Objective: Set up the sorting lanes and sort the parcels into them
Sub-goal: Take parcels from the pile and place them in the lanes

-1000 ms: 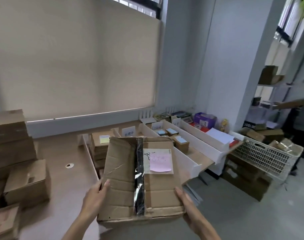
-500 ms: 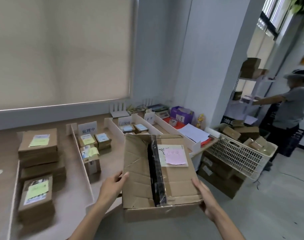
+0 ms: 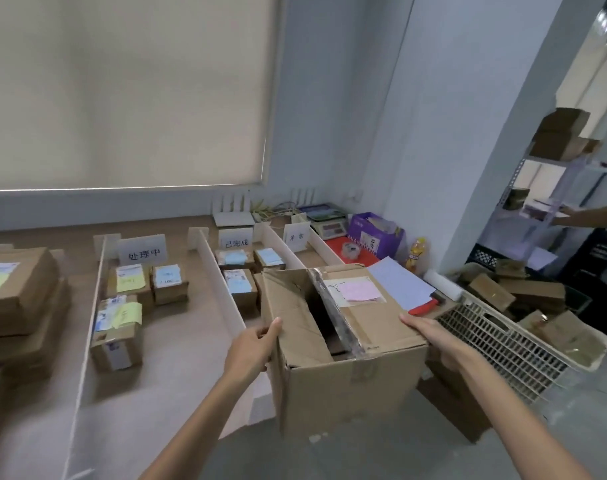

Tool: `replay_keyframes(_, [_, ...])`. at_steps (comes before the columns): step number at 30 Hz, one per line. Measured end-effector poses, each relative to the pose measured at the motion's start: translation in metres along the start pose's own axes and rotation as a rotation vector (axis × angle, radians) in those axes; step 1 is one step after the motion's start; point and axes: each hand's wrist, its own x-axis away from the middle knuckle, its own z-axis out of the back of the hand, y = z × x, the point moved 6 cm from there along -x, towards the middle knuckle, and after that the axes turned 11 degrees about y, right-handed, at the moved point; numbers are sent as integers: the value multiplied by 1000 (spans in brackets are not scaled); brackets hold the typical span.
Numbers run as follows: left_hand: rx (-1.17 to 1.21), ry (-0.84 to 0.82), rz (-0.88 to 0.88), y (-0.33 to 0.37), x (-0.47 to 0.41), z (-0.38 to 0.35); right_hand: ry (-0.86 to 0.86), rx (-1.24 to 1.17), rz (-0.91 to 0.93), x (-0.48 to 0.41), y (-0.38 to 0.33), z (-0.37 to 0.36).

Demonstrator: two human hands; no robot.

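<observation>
Hands carry a large cardboard box (image 3: pixel 347 386) in the lower centre of the frame, over the near edge of the desk (image 3: pixel 177 375). The left hand (image 3: pixel 251 344) grips the left top edge with its thumb hooked over the flap. The right hand (image 3: pixel 430 332) presses flat on the right side, thumb straight along the rim. Compared with half a second ago, the box sits further right and tips so its front face shows, and the left flap has sagged inward beside the black tape strip (image 3: pixel 333 313). The pink note (image 3: pixel 359 291) remains on top. Labelled small parcels (image 3: pixel 128 284) in the lanes between white dividers (image 3: pixel 222 282) now look closer, left of the box.
</observation>
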Motion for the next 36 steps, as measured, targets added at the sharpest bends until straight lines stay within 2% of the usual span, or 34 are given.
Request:
replay_keyframes(5, [-40, 76, 80, 3, -41, -23, -117, 103, -95, -71, -12, -13])
replay_keyframes(14, [-126, 151, 247, -12, -100, -64, -366, 336, -91, -173, -38, -48])
replay_keyframes(20, [-79, 199, 410, -27, -123, -99, -455, 349, -114, -237, -24, -82])
replay_keyframes(23, [-117, 239, 432, -29, -134, -106, -500, 348, -94, -249, -15, -102])
replay_keyframes(27, [-172, 314, 358, -36, -142, -113, -482, 293, -29, -261, 3, -127])
replay_keyframes(31, [-148, 371, 305, -43, -140, -125, -441, 217, 119, -281, 17, -143])
replay_keyframes(36, [-200, 293, 330, -58, -135, -142, -403, 220, 167, -283, 25, -149])
